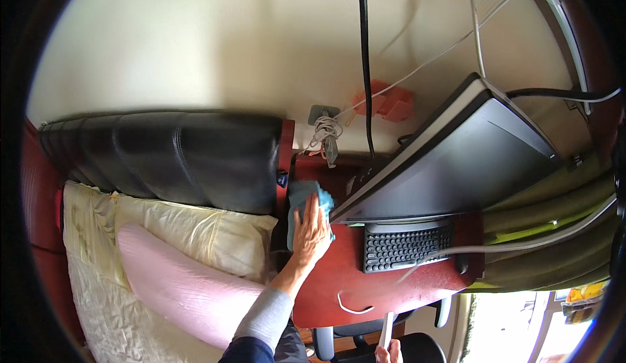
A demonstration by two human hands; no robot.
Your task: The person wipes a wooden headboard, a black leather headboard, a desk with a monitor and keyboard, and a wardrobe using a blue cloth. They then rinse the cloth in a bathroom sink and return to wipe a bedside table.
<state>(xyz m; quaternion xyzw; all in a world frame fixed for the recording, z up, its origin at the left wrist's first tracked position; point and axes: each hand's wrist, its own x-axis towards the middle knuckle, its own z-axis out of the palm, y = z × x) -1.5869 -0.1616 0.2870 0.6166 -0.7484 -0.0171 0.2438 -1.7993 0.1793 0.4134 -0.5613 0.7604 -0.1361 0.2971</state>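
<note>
My left hand (311, 233) lies palm down on a blue cloth (299, 189), its fingers pointing towards the wall. The cloth lies on the left part of the red wooden desk (318, 285), between the headboard and the monitor. At the bottom edge, near the desk's front, my right hand (389, 352) grips a narrow white object (387, 329) that I cannot identify. A black keyboard (406, 248) stands below the monitor (455, 157), and a short white cable or strap (352, 308) lies near the desk's front edge.
A bed with a black padded headboard (166, 157), cream pillow (195, 231) and pink cushion (181, 285) adjoins the desk. A black cable (365, 60) hangs before the wall. A coiled white cable (326, 127) hangs there too. A pale cable (528, 245) crosses at right. A black chair (415, 348) stands below.
</note>
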